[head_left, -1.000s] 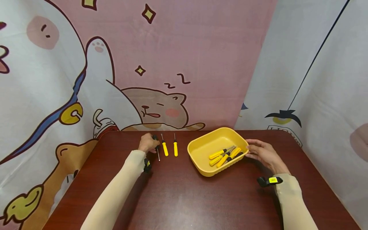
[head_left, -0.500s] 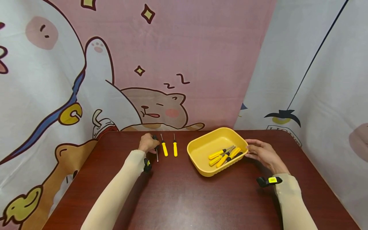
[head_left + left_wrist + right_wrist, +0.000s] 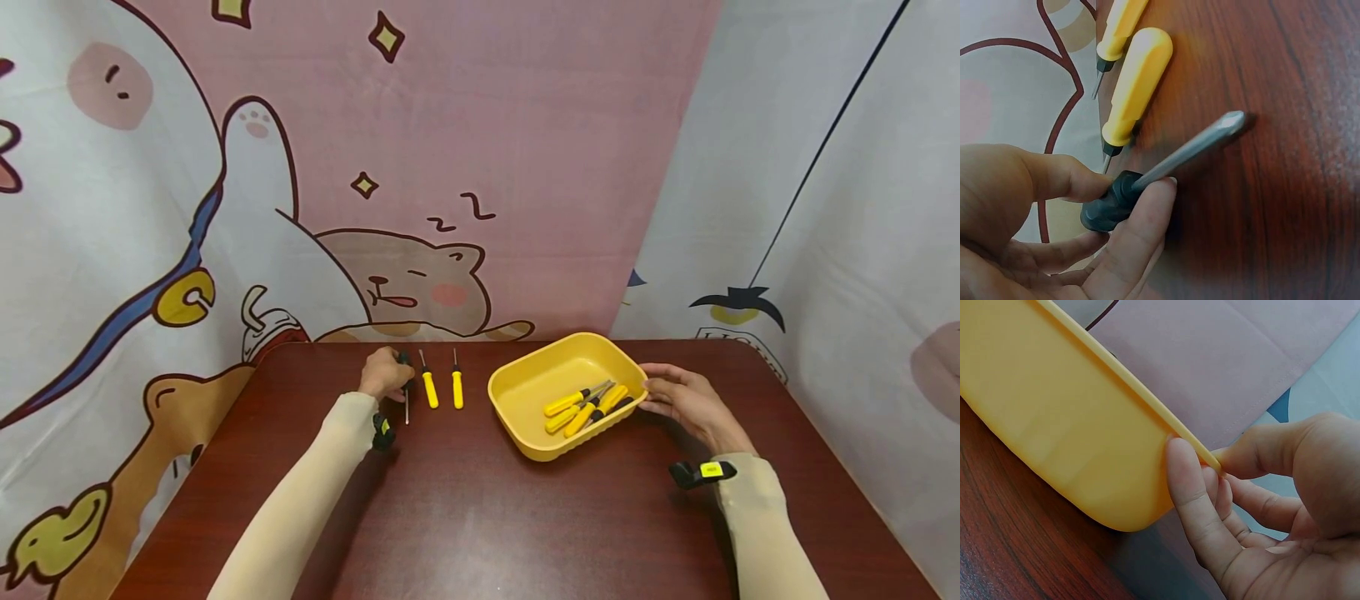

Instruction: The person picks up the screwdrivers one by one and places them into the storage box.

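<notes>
Yellow bin (image 3: 525, 385), dark screwdriver (image 3: 1110, 203), both hands occupied

So the left hand (image 3: 382, 377) is pinching the dark screwdriver near the far edge of the table (image 3: 480, 508), left of the middle. Thumb and fingers are gripping its stubby handle, and a smooth metal shaft is pointing toward the near edge, ending in a faceted tip. Just to its right, one yellow screwdriver (image 3: 430, 389) and a second yellow screwdriver (image 3: 457, 389) are lying side by side, rounded handles facing the near edge.

The right hand (image 3: 686, 402) is squeezing the bin's thin rim at its right end, thumb against fingers. That smooth, round-cornered bin is sitting right of the middle, holding a loose pile of mostly yellow-handled screwdrivers (image 3: 579, 421). Reddish wood grain is showing all over the table.
</notes>
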Motion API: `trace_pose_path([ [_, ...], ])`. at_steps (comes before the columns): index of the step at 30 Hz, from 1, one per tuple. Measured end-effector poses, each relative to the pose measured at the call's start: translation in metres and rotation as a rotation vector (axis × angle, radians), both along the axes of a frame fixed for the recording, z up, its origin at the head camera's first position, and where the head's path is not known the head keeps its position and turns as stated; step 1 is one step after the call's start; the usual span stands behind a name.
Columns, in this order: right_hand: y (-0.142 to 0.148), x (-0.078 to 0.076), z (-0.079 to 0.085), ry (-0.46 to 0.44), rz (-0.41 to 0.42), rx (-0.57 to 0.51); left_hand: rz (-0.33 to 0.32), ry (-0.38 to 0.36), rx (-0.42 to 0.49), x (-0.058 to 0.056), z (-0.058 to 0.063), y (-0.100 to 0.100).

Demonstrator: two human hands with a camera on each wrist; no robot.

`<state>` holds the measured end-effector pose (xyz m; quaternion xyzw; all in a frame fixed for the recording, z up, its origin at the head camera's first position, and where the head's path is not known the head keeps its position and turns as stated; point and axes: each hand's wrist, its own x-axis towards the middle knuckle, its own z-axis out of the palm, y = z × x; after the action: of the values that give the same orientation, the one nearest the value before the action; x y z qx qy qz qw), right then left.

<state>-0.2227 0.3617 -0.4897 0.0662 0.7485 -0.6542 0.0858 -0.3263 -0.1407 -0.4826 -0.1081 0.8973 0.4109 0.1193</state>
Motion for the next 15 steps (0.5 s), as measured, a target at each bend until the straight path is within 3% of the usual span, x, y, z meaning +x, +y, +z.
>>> trace_pose_path([
  [8, -0.0012, 0.0006, 0.0005, 0.007, 0.002, 0.002, -0.010, 0.032, 0.017, 0.0048, 0.0055, 0.0000],
  [15, -0.0003, 0.0001, 0.0000, 0.002, 0.001, 0.013, -0.016, 0.016, 0.005, 0.0077, 0.0097, 0.0025],
])
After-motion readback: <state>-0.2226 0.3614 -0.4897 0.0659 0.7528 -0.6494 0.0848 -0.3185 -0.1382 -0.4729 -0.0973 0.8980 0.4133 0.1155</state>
